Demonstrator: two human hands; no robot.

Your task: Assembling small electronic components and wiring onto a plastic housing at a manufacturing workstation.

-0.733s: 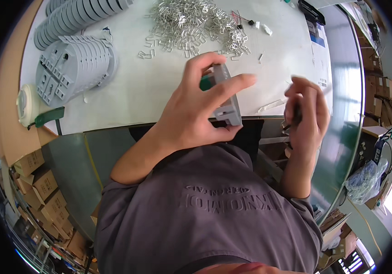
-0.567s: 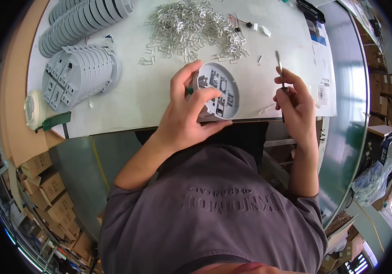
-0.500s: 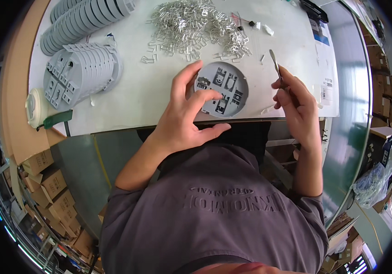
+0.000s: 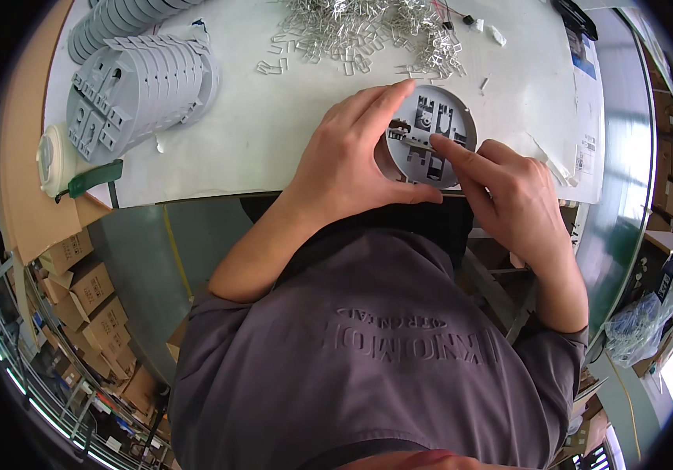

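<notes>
My left hand [image 4: 344, 149] is closed round the left side of a round grey plastic housing [image 4: 457, 111], fingers at its far rim and thumb along its near rim. The housing lies by the table's front edge, its slotted inner face turned up. My right hand [image 4: 513, 184] pinches slim metal tweezers [image 4: 418, 144], mostly hidden under the fingers. Their tip reaches into the left part of the housing, near a slot with dark metal in it. Whether they hold a small part cannot be made out. Loose bent metal clips [image 4: 360, 35] are heaped beyond the housing.
Stacked grey housings [image 4: 152, 86] stand at the left, with another row [image 4: 121, 27] behind. A tape roll [image 4: 50, 160] with a green holder [image 4: 95, 178] sits at the table's left corner. Small black and white connectors [image 4: 481, 25] lie far right, and a white strip [image 4: 552, 160] beside my right hand.
My right hand has brought the tweezers left and down into the housing. My left hand has shifted its fingers from the face to the rim. The view has moved slightly.
</notes>
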